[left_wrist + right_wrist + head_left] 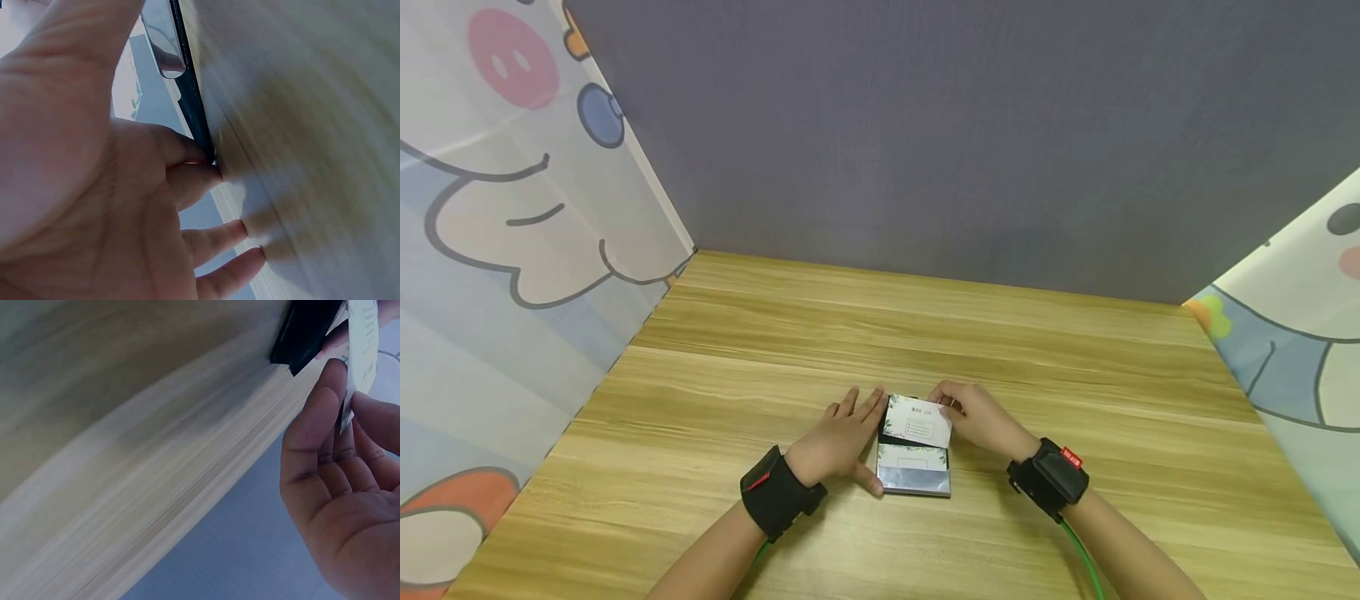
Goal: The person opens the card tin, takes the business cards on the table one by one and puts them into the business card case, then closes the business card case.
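A business card case (pixel 913 482) lies on the wooden table, dark inside with a shiny metal front strip. Behind that strip sits a white card (pixel 891 455) with a leafy print. My left hand (pixel 837 442) rests along the case's left side, fingers spread and straight, thumb at the near corner. Two fingertips touch the black edge in the left wrist view. Between thumb and forefinger my right hand (pixel 972 415) pinches another white business card (pixel 917 421), slightly tilted over the far part of the case. The right wrist view shows this card (pixel 362 347) raised, edge nearly toward the camera.
The wood-grain table (pixel 737 350) stretches around both hands. A grey panel (pixel 925 150) stands along its back edge. Cartoon-printed curtains (pixel 535 233) hang at the left and right. Green cables (pixel 1082 554) run from the wrist straps.
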Motion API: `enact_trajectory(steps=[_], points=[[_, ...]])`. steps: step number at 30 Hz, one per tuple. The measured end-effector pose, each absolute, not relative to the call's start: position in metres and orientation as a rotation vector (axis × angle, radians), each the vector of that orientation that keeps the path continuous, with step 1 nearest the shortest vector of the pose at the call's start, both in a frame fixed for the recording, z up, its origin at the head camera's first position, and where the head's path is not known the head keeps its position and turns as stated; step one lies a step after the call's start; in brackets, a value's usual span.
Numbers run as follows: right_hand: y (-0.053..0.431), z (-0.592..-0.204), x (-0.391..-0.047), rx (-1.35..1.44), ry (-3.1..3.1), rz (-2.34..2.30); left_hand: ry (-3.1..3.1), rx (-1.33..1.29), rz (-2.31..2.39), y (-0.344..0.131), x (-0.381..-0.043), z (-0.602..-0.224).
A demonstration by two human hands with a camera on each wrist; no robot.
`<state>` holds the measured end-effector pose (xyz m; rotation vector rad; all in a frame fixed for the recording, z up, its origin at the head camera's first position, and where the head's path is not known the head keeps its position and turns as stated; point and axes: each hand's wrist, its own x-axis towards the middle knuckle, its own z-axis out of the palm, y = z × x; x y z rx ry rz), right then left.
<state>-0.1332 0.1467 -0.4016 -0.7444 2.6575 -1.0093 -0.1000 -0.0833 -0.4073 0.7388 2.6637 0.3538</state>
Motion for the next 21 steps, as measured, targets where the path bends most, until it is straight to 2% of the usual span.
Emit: enact_trajectory(steps=[21], points=[[0.1401, -0.4052, -0.1273, -0.814, 2.591, -0.963, 2.666, 0.746, 0.312, -0.0846, -0.1001, -0.4076]])
